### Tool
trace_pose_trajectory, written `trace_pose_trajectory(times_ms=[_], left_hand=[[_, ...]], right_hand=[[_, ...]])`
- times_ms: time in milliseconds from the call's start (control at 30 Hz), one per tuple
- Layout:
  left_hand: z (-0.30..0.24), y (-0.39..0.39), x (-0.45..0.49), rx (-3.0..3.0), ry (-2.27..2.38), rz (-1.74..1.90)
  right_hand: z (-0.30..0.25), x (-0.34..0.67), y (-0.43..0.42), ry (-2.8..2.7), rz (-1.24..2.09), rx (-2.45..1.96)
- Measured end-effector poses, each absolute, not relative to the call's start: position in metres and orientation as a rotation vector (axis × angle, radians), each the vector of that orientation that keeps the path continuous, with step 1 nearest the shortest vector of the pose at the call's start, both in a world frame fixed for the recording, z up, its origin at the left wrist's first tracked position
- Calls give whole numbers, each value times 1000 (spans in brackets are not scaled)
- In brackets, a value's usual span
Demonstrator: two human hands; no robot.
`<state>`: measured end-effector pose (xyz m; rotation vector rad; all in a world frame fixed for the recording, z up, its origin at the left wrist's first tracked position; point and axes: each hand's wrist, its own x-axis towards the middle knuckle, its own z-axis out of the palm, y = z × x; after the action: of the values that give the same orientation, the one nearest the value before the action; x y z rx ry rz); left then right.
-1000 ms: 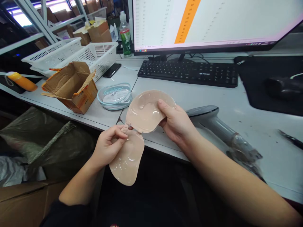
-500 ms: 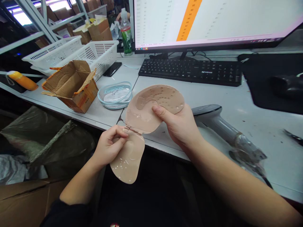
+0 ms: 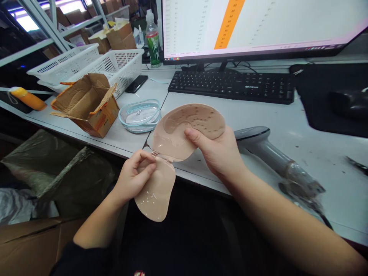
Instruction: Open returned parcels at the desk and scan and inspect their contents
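A beige adhesive bra (image 3: 172,141) with two glossy cups joined by a small clasp is held up over the desk's front edge. My right hand (image 3: 220,149) grips the upper cup at its right side, thumb on the inner face and fingers hidden behind it. This cup has a darker patch with rows of small holes. Beside the clasp (image 3: 161,156), my left hand (image 3: 136,174) pinches the top of the lower cup (image 3: 158,193), which hangs down below the desk edge. Shiny spots show on the lower cup.
Behind the bra lie a clear zip case (image 3: 140,115), a keyboard (image 3: 230,85) and a monitor (image 3: 258,27). An open cardboard box (image 3: 99,119), white baskets (image 3: 123,63), a phone (image 3: 137,84) and a bottle (image 3: 153,42) stand left. A grey handheld scanner (image 3: 273,153) lies by my right forearm.
Both hands keep their hold on the bra. The upper cup has tilted very slightly, and the lower cup has risen a touch.
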<state>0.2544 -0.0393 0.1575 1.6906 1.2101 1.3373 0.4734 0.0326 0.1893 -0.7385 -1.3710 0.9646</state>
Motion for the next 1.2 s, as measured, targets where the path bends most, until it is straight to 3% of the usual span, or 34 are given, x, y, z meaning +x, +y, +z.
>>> trace_pose_trajectory(times_ms=[333, 1200], left_hand=[[158, -28, 250, 1580, 1052, 1143], [144, -33, 258, 1574, 1128, 1345]], right_hand=[[194, 472, 29, -1448, 987, -748], [194, 472, 30, -1540, 973, -725]])
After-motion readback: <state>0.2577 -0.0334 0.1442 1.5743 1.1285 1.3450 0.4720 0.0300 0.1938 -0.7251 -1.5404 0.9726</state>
